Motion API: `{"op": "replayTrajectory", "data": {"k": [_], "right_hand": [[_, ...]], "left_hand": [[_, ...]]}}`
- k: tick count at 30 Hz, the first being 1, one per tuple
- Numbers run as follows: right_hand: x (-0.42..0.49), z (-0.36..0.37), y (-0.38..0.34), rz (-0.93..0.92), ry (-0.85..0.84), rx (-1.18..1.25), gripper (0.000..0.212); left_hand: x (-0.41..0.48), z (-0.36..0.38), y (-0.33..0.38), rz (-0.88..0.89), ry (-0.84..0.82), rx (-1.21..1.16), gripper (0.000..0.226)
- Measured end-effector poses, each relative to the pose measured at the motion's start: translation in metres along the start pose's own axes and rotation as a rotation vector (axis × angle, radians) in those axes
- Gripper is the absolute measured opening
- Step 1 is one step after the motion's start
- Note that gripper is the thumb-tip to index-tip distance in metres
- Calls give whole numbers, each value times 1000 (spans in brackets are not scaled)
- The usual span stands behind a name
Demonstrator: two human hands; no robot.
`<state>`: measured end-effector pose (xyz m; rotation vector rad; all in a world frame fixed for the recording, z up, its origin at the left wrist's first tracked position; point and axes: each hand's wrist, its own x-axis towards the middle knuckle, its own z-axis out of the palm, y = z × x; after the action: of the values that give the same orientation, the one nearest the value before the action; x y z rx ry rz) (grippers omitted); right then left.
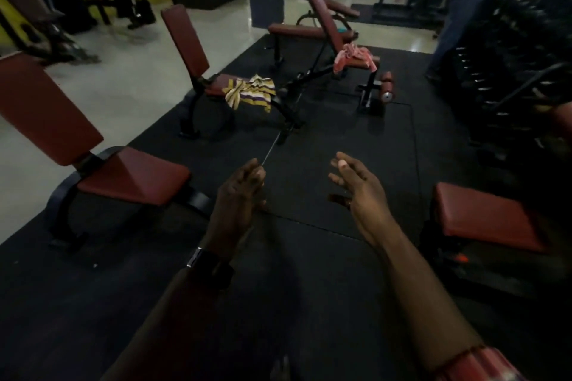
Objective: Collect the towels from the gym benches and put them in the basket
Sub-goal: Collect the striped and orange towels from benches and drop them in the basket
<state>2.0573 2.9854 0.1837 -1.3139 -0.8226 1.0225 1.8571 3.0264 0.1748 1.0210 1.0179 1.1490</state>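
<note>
**Head view: both hands free, two towels lying on benches ahead**

Head view shows both forearms stretched forward over the black rubber mat. The left hand is seen edge-on, its fingers close together and roughly straight, with nothing visibly in them. A dark watch sits on that wrist. The right hand is spread wide, palm turned inward and fingers apart, touching nothing.

The striped towel, in yellow, purple and white, lies crumpled on the seat of the upright-backed bench well ahead of the hands and drapes over its front edge. The pink towel lies bunched on the lower end of the incline bench further back and to the right.

Nearer the hands, a red-padded bench stands on the left and another red seat on the right. A dumbbell rack runs along the right side, dim and blurred.
</note>
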Motion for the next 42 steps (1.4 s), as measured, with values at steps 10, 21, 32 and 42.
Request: {"op": "replayTrajectory", "data": {"k": [10,21,32,42], "right_hand": [[299,27,4,6,-19,26,32],[587,54,-17,32,-19,92,39],[920,99,-2,151,-80,140,42],[1154,146,11,193,-162,60,34]], "left_hand": [[295,38,-16,-37,62,-63,37],[585,87,7,-36,43,2,40],[888,129,-3,-72,130,85,39],[1116,140,-15,-122,182,49,42]]}}
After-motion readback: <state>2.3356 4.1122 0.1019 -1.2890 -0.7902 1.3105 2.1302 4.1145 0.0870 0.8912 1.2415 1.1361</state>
